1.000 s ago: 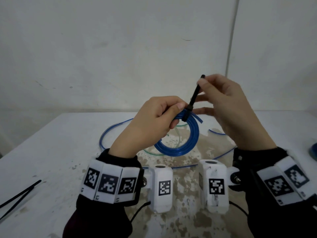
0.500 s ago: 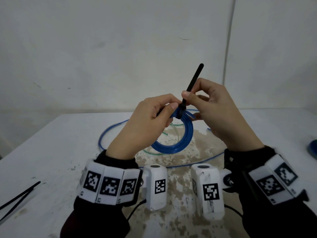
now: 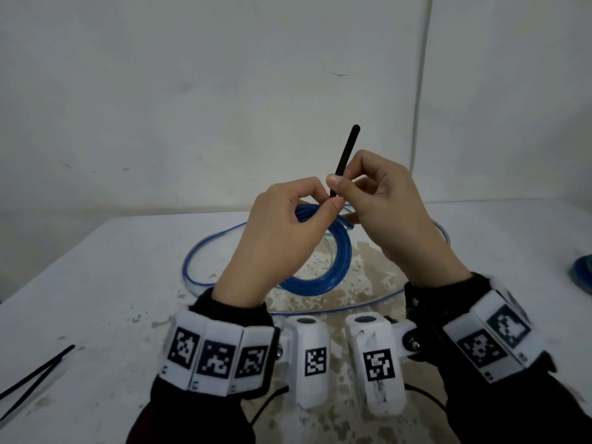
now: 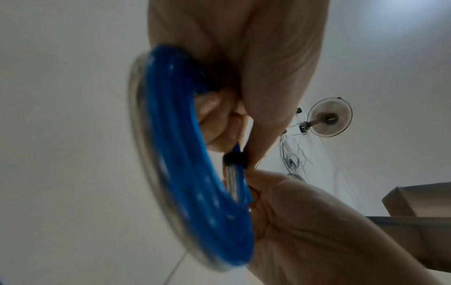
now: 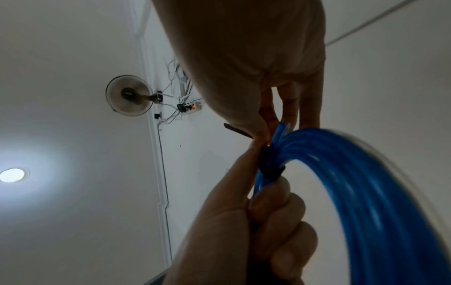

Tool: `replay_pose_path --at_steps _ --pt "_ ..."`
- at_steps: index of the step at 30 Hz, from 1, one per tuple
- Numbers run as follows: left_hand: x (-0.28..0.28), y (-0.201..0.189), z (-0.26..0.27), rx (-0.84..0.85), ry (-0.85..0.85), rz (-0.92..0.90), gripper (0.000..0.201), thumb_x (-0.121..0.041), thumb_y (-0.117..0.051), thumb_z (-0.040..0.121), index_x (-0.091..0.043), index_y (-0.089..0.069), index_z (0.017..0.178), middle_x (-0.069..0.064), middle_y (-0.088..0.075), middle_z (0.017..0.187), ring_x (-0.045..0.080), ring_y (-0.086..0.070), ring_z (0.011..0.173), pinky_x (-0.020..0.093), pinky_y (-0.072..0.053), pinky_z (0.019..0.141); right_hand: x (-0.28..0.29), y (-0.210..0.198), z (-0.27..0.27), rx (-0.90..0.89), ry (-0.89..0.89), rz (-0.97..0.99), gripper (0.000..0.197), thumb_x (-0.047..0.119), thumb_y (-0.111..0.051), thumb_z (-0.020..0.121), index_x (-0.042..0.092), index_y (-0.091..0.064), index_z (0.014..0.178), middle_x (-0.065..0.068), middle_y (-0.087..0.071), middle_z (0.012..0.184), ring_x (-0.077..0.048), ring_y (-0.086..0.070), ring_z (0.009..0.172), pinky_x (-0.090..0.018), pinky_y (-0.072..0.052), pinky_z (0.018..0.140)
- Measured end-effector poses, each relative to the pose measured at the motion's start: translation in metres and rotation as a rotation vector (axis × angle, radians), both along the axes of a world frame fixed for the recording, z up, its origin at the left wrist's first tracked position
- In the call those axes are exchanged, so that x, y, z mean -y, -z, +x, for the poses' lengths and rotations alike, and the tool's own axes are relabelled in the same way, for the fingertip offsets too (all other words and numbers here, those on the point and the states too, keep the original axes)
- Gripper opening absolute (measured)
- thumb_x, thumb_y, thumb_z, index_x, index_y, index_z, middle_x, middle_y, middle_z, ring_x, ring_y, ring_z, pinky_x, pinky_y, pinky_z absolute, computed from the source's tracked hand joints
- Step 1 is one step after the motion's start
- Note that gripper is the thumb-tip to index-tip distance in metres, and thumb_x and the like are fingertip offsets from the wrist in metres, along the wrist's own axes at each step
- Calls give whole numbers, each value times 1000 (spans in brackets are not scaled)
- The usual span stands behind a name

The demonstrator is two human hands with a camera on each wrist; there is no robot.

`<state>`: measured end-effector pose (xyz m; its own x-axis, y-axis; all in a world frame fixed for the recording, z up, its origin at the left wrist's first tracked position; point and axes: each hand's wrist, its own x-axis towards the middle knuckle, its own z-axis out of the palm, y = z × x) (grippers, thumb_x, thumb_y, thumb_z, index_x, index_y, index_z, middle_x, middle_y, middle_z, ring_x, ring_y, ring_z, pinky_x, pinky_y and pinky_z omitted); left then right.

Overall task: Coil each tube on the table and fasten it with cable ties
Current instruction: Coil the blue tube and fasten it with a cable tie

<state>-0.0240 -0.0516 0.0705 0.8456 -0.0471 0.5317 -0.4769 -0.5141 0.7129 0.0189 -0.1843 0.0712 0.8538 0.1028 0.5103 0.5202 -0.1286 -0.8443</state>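
A blue tube coil (image 3: pixel 339 270) hangs above the table, and my left hand (image 3: pixel 323 206) grips its top. A black cable tie (image 3: pixel 347 152) is looped round the coil there, its tail pointing up. My right hand (image 3: pixel 336 187) pinches the tail just above the coil. In the left wrist view the tie band (image 4: pixel 234 157) circles the coil (image 4: pixel 185 173) between my left fingers (image 4: pixel 219 119) and my right hand (image 4: pixel 268 192). In the right wrist view my right hand (image 5: pixel 266 125) pinches the tail (image 5: pixel 236 131), and the left hand (image 5: pixel 268 192) curls round the coil (image 5: pixel 354 183).
A long loose blue tube (image 3: pixel 192 261) lies in a wide loop on the white table (image 3: pixel 96 299) under the hands. Spare black cable ties (image 3: pixel 35 373) lie at the near left edge. A blue-green object (image 3: pixel 583 277) sits at the right edge. A wall stands behind.
My right hand has slid down the tie tail towards the coil, so more of the tail now stands above its fingers. My left hand still grips the coil.
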Motion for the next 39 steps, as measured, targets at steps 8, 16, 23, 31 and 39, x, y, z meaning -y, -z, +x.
replay_pose_path --at_steps 8,16,23,31,39 --pt "-4 -5 0 -155 161 -205 20 -30 -56 94 -16 -66 83 11 -44 60 14 -31 47 27 -31 48 7 -9 -5 10 -36 2 17 21 -63 90 10 -57 79 2 -59 74 -9 -61 63 -25 -53 56" --pt "7 4 16 -161 221 -511 23 -18 -45 100 -9 -65 94 9 -40 61 13 -33 46 24 -39 47 32 -1 -16 -197 -167 -60 25 24 -44 100 9 -63 103 -8 -69 83 -14 -65 68 -31 -58 64" --pt "67 30 45 -225 307 -710 27 -20 -45 100 -2 -64 104 14 -53 71 18 -47 59 20 -46 53 94 7 -20 -454 -319 213 23 15 -47 97 9 -63 112 -6 -73 88 -16 -70 79 -28 -58 77" --pt "147 62 72 -381 278 -447 21 -20 -49 98 -21 -68 88 1 -70 89 14 -65 84 25 -47 75 172 31 -25 -421 14 223 15 12 -62 90 6 -62 104 -14 -70 85 -16 -65 64 -26 -55 64" --pt "163 112 99 -617 254 -531 21 -18 -49 98 -15 -67 88 -1 -68 74 14 -64 70 24 -45 68 280 54 -10 -464 525 7 11 4 -67 85 9 -65 93 -19 -68 84 -21 -66 69 -29 -57 62"
